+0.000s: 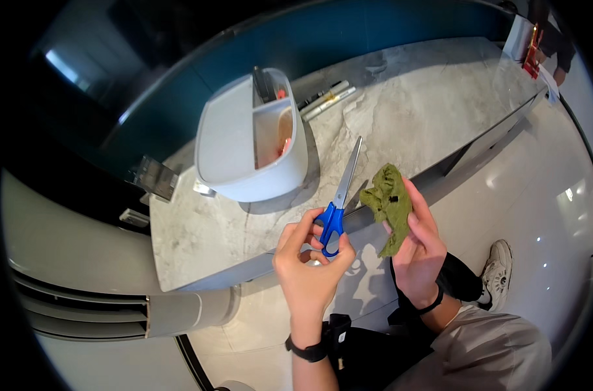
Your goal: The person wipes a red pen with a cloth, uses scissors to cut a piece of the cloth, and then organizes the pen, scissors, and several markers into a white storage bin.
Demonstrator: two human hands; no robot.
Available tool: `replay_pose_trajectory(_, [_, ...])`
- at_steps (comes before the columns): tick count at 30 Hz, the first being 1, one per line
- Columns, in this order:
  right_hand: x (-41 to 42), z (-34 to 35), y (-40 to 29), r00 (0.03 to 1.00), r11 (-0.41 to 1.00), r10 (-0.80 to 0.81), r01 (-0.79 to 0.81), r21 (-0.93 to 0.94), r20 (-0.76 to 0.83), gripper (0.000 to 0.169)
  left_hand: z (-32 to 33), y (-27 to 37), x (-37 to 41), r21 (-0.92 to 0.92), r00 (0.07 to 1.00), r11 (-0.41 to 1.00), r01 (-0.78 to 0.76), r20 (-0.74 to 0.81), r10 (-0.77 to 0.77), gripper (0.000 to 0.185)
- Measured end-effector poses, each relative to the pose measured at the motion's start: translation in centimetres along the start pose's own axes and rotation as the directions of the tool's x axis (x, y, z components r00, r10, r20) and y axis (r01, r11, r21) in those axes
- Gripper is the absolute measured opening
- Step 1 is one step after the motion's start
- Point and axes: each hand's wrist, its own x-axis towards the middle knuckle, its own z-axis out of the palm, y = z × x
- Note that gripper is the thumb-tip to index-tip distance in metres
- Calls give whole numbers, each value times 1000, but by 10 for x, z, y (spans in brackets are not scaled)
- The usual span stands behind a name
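A pair of scissors with blue handles is in my left hand, fingers at the finger loops. Its blades lie together and point up and away over the marble-look table's front edge. To the right, my right hand holds a crumpled piece of green cloth or soft paper, thumb on its near side. A small dark spot or hole shows in the middle of the green piece. The scissors and the green piece are apart.
On the marble-look tabletop stands a light grey organizer box with items inside. Behind it lie several pens or markers. A clear container is at the left end. Another person's hand is near a red object at the far right.
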Motion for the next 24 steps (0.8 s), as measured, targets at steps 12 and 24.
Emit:
replay_pose_trajectory(12, [-21, -51, 60, 985, 987, 159, -158, -17, 61, 65, -6, -17, -9, 176, 951, 984, -4, 306, -51, 43])
replay_pose_trajectory(24, [-35, -62, 56, 956, 956, 294, -293, -23, 23, 56, 9, -19, -18, 349, 944, 933, -89, 328, -33, 43])
